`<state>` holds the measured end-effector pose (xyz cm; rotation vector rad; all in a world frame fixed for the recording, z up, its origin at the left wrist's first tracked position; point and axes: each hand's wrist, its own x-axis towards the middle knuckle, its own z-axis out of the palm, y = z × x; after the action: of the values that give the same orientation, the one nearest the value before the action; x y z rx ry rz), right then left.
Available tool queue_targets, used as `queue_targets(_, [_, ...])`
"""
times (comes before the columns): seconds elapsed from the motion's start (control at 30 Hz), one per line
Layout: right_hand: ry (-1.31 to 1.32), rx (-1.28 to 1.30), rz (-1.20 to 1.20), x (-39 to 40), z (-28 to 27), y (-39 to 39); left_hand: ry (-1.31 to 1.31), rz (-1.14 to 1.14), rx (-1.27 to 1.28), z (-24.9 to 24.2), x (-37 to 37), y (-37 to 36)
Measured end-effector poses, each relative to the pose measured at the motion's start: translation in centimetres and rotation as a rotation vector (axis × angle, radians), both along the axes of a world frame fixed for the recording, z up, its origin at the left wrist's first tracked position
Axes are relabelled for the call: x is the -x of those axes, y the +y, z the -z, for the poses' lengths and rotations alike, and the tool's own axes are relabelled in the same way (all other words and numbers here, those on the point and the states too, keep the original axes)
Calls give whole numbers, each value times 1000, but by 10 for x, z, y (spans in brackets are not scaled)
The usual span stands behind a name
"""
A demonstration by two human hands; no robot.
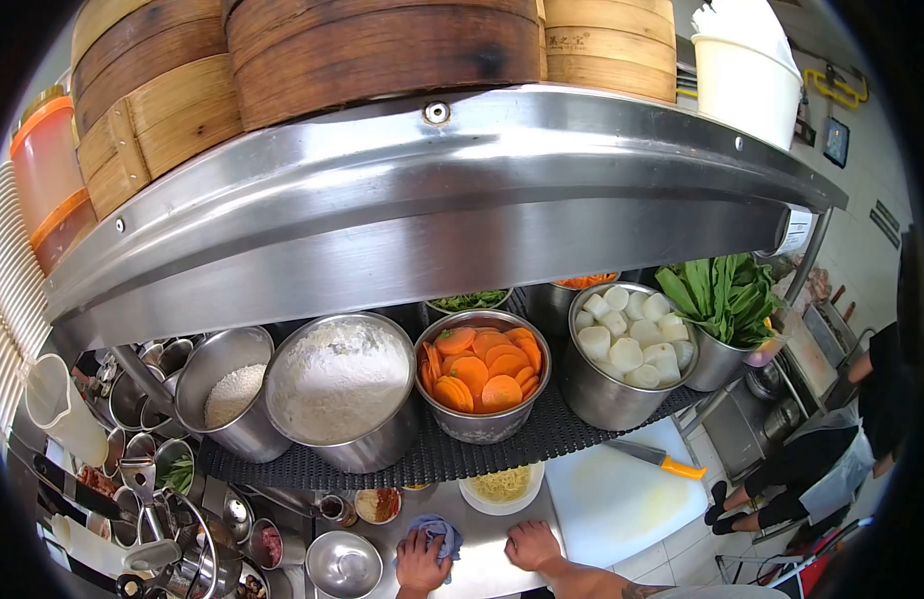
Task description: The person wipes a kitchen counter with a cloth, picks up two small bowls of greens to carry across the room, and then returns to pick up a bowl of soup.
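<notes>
A blue-grey cloth (444, 535) lies on the steel counter (482, 574), and my left hand (422, 561) rests on it with the fingers bent over its edge. To the right, my right hand (533, 545) is on the counter with its fingers curled down; nothing shows in it. An empty steel bowl (343, 564) sits left of my left hand. Above my right hand is a white bowl of noodles (502, 486). A white cutting board (622, 499) lies to the right, with an orange-handled knife (672, 464) at its top edge.
A raised black-matted shelf (462, 461) holds steel pots of flour (342, 379), carrot slices (482, 369), white radish pieces (632, 339) and leafy greens (723, 299). Bamboo steamers (382, 60) stand on the steel shelf (442, 230) above. A person (831, 449) stands at the right.
</notes>
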<state>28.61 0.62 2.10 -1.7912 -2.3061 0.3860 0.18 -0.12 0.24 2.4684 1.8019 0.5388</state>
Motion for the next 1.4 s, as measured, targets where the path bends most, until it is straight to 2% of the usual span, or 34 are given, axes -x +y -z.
queue_targets(1.4, [-6,-98,-9,0,10,-4,-7,-12,6,0,0,-4])
